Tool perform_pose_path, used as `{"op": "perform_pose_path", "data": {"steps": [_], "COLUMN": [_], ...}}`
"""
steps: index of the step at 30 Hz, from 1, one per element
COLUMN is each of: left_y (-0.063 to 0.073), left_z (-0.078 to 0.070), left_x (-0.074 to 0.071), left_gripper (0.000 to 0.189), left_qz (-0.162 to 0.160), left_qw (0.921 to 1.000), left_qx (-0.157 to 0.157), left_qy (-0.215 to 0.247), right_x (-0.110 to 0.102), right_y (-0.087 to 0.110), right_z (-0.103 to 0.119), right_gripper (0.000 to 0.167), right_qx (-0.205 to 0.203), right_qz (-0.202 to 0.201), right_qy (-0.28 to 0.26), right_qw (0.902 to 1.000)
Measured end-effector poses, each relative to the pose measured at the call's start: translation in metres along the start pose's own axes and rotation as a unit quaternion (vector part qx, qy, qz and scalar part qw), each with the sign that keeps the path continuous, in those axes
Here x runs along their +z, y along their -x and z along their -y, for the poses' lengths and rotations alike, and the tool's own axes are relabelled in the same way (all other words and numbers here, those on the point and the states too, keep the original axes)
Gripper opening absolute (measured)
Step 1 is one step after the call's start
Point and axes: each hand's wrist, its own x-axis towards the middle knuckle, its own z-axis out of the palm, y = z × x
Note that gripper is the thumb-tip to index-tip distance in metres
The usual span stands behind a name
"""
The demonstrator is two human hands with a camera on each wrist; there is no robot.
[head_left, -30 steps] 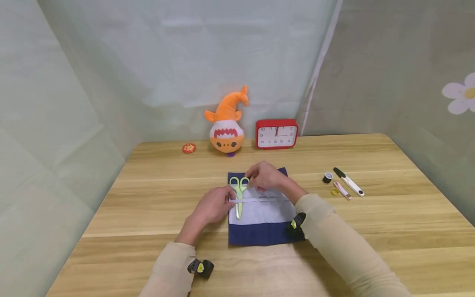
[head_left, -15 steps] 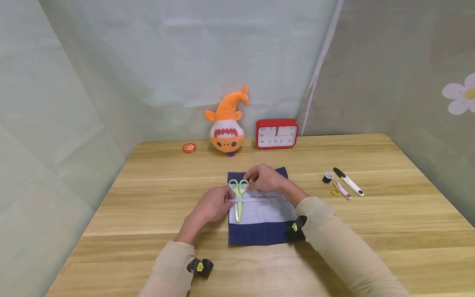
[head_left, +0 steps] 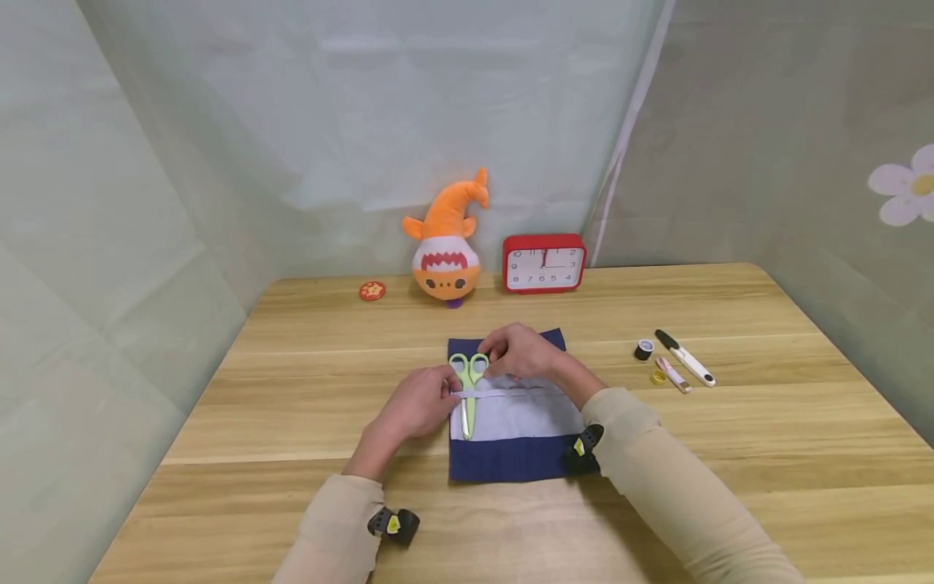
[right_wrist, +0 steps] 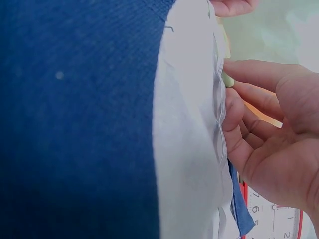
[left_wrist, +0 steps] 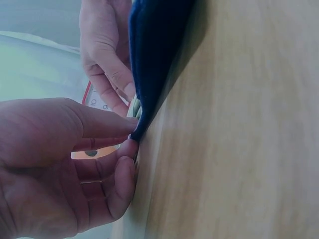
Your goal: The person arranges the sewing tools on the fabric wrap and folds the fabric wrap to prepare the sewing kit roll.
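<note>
Light green scissors (head_left: 469, 415) lie at the left side of a navy cloth (head_left: 511, 462) with a pale panel. Their blades point toward me and pass under a narrow elastic band (head_left: 518, 392) that crosses the panel. My left hand (head_left: 421, 403) pinches the cloth's left edge at the band; the left wrist view shows thumb and index finger (left_wrist: 107, 122) closed on it. With thumb and fingers, my right hand (head_left: 521, 350) holds the scissors by the right handle loop. In the right wrist view, the pale panel hides most of the scissors beside the right hand (right_wrist: 279, 114).
To the right lie a black thread spool (head_left: 644, 349), a yellow ring-shaped item (head_left: 659, 378), a small pink-and-white tool (head_left: 674, 375) and a white-handled tool with a black end (head_left: 686, 358). An orange plush shark (head_left: 447, 243), red clock (head_left: 544, 264) and red disc (head_left: 372, 291) stand behind.
The scissors have slid a little toward me under the band, and my right hand has come down slightly with them. My left hand has stayed at the cloth's edge.
</note>
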Motion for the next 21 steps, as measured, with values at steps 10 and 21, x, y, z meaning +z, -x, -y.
{"op": "perform_pose_path", "data": {"steps": [10, 21], "left_y": [-0.002, -0.006], "left_z": [-0.008, -0.022], "left_x": [0.004, 0.010], "left_gripper": [0.015, 0.020], "left_qz": [-0.003, -0.029], "left_qw": [0.9997, 0.9985], "left_qx": [-0.026, 0.017], "left_qy": [-0.001, -0.044], "right_x": [-0.003, -0.014], "right_y": [0.004, 0.018], "right_z": [-0.007, -0.014], "right_gripper": [0.037, 0.027], "right_qx": [-0.008, -0.012], "right_qz": [-0.009, -0.063], "right_qy": [-0.021, -0.032], "right_qw": [0.9997, 0.9975]}}
